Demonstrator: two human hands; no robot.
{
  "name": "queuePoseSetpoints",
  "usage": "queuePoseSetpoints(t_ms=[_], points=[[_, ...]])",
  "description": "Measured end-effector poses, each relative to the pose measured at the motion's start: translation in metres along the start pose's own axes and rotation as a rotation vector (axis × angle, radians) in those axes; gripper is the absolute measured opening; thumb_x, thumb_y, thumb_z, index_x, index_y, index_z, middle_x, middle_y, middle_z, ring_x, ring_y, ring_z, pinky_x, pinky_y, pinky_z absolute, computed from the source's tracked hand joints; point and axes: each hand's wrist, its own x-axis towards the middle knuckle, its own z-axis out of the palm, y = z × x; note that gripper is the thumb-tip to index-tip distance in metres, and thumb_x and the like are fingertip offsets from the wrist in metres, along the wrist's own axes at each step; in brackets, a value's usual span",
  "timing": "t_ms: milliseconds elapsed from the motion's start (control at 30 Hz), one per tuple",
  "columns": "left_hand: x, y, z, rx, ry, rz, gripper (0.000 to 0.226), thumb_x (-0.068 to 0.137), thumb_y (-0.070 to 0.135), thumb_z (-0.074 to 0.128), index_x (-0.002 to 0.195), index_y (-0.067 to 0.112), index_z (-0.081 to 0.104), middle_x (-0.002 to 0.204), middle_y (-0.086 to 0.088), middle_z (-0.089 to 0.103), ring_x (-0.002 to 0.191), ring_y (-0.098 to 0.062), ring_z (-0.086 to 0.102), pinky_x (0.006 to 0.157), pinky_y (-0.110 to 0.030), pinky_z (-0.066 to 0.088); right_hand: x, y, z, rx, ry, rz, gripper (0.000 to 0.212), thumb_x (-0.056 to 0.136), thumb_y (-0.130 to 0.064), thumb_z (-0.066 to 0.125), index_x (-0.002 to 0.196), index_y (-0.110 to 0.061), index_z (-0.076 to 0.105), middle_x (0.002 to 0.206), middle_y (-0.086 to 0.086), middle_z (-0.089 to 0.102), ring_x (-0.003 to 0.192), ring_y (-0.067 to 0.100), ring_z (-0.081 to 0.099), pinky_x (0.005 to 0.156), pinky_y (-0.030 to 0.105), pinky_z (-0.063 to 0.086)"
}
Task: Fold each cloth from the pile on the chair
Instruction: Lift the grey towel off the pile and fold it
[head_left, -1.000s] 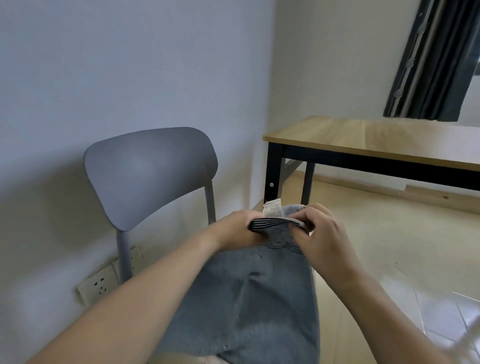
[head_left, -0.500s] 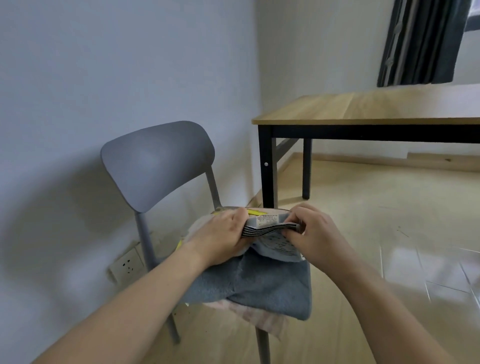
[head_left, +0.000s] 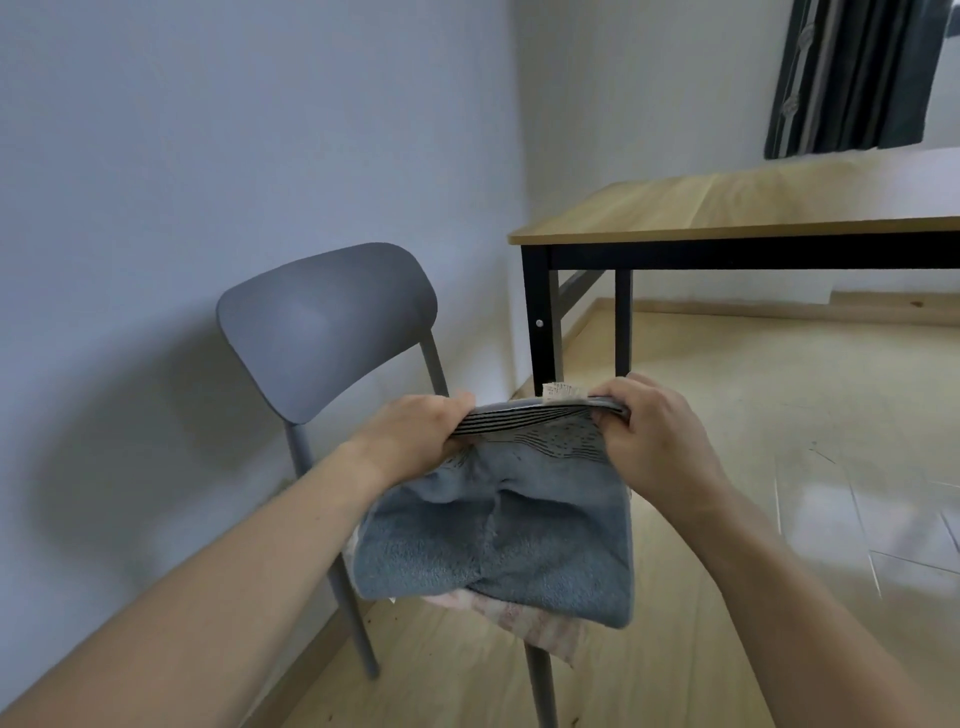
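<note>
Above the chair, the left hand and right hand had drawn apart, each pinching the towel edge taut: 1 fold looked lined up.

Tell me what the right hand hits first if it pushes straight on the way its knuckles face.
Likely the black table leg: the right hand, gripping the blue towel, faces forward past the chair's edge. Depth is unclear, so it may meet only bare floor.
</note>
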Motion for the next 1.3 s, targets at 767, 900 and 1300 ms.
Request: queuePoseSetpoints(t_ms=[767, 900, 1300], points=[[-0.068, -0.04, -0.179, 0.041, -0.056, -0.29, 0.011, 0.098, 0.021, 0.038, 0.091, 0.019, 0.047, 0.102, -0.008, 0.062, 0.087, -0.024, 0.055, 0.076, -0.038, 0.047, 0.098, -0.094, -0.088, -0.108, 0.042, 0.428, 0.018, 0.075, -0.001, 0.043, 0.081, -0.003, 0.06, 0.076, 0.017, 0.062, 0.074, 0.035, 0.061, 0.068, 0.039, 0.051], [-0.055, -0.041, -0.167, -0.088, 0.184, -0.415, 0.016, 0.088, 0.002, 0.037, 0.093, 0.014, 0.047, 0.096, -0.009, 0.056, 0.082, -0.022, 0.05, 0.068, -0.035, 0.042, 0.125, -0.091, -0.079, 0.701, 0.136, 0.619, 0.031, 0.081, 0.01, 0.039, 0.074, -0.009, 0.062, 0.072, 0.012, 0.058, 0.058, 0.024, 0.054, 0.063, 0.035, 0.054], [-0.059, 0.02, -0.124, -0.238, 0.207, -0.15, 0.027, 0.091, 0.049, 0.053, 0.092, 0.024, 0.044, 0.078, 0.005, 0.055, 0.071, -0.019, 0.052, 0.061, -0.031, 0.037, 0.086, -0.062, -0.067, 0.51, 0.533, 0.644, 0.022, 0.095, -0.023, 0.032, 0.095, -0.015, 0.052, 0.097, 0.005, 0.053, 0.089, 0.025, 0.052, 0.076, 0.036, 0.041]])
